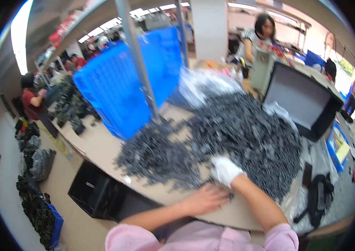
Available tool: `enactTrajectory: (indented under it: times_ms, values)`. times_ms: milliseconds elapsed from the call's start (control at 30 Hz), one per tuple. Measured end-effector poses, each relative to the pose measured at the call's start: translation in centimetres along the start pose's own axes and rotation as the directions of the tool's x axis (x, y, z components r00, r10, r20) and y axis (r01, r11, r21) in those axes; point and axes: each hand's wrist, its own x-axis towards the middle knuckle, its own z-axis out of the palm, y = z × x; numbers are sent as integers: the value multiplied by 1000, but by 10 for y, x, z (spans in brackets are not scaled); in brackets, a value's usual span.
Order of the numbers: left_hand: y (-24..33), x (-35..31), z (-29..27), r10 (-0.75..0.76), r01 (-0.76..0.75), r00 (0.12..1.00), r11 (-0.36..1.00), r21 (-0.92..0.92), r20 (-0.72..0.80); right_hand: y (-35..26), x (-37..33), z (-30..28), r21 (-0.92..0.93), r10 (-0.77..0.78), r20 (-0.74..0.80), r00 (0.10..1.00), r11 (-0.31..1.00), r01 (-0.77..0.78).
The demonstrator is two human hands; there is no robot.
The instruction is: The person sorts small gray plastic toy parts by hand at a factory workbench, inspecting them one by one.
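Your bare left hand (pixel 206 198) is at the near side of the tabletop (pixel 238 213); your gloved right hand (pixel 226 170) is just beyond, beside heaped dark pieces (pixel 252 129). I cannot tell whether your fingers (bent downward) hold any.
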Motion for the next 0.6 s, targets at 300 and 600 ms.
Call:
enactTrajectory:
  times_ms: [300, 600]
  values:
    - [39, -8, 5, -75, 80, 997, 982, -172, 35, 4, -44, 23, -13, 108, 26, 994, 994, -108]
    - [18, -30, -18, -205, 207, 977, 978, -27, 53, -6, -82, 17, 9, 27, -104, 994, 1000, -27]
